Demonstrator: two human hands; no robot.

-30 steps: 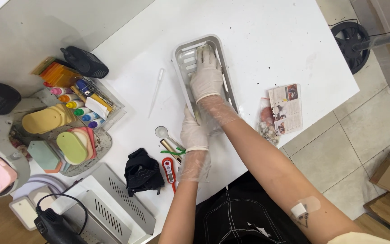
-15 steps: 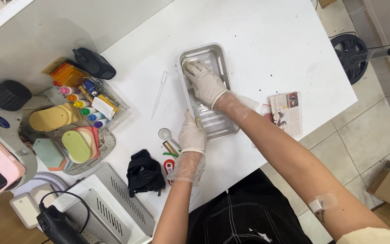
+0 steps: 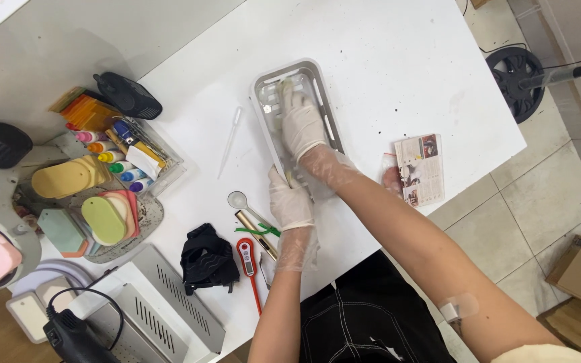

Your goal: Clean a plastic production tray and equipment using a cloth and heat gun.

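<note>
A rectangular metal tray (image 3: 261,87) lies on the white table (image 3: 384,60). My right hand (image 3: 302,123), in a thin clear glove, presses down inside the tray on something pale and greenish; I cannot tell what it is. My left hand (image 3: 290,200), also gloved, rests on the tray's near end and steadies it. Whether the right fingers grip the pale thing or only rub it is unclear.
Left of my hands lie a clear pipette (image 3: 229,140), a small spoon (image 3: 239,200), a red probe thermometer (image 3: 248,261) and a black cloth (image 3: 206,258). A leaflet (image 3: 422,168) lies right. Paint bottles (image 3: 112,158), coloured plates and a metal box (image 3: 163,306) crowd the left.
The view has shifted slightly. My right hand has slid a little along the inside of the tray, while my left hand stays at the tray's near end.
</note>
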